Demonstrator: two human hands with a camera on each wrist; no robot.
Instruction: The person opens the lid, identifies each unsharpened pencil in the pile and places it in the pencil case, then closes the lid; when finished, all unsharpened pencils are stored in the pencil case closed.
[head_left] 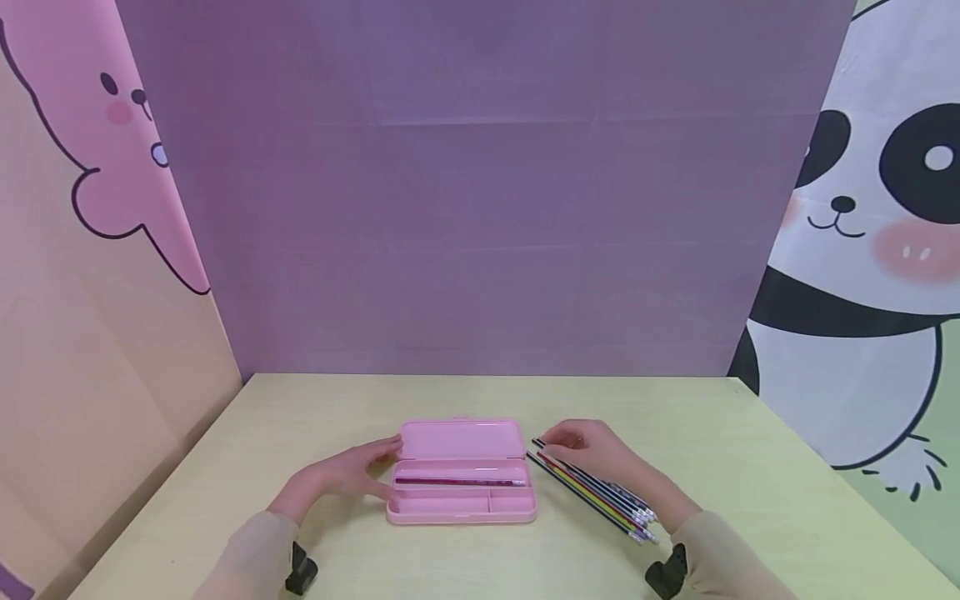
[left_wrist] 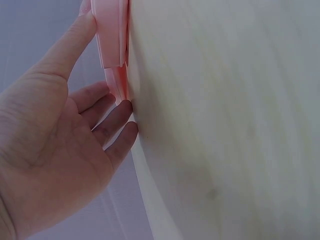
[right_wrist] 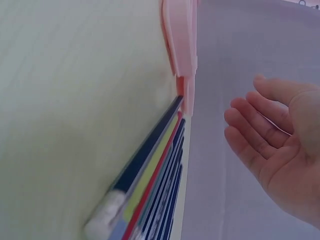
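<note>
A pink pencil case [head_left: 437, 503] lies with its lid [head_left: 460, 440] swung back. Inside its long compartment is a single dark red pencil [head_left: 459, 482]. My left hand [head_left: 348, 471] is at the case's left side, thumb at the front part and fingertips by the lid; the left wrist view shows those fingers [left_wrist: 114, 120] loosely bent. To the right, a bunch of pencils [head_left: 600, 493], dark, yellow and red with pale eraser ends, lies slanted on the table. Over their far ends is my right hand [head_left: 588, 446], its fingers loosely bent with nothing between them in the right wrist view.
The pale wooden table [head_left: 322, 408] ends at a purple backdrop [head_left: 480, 208]. Side panels carry a pink cartoon animal [head_left: 97, 108] on the left and a panda [head_left: 847, 358] on the right. Each sleeve bears a small black wrist camera [head_left: 302, 570].
</note>
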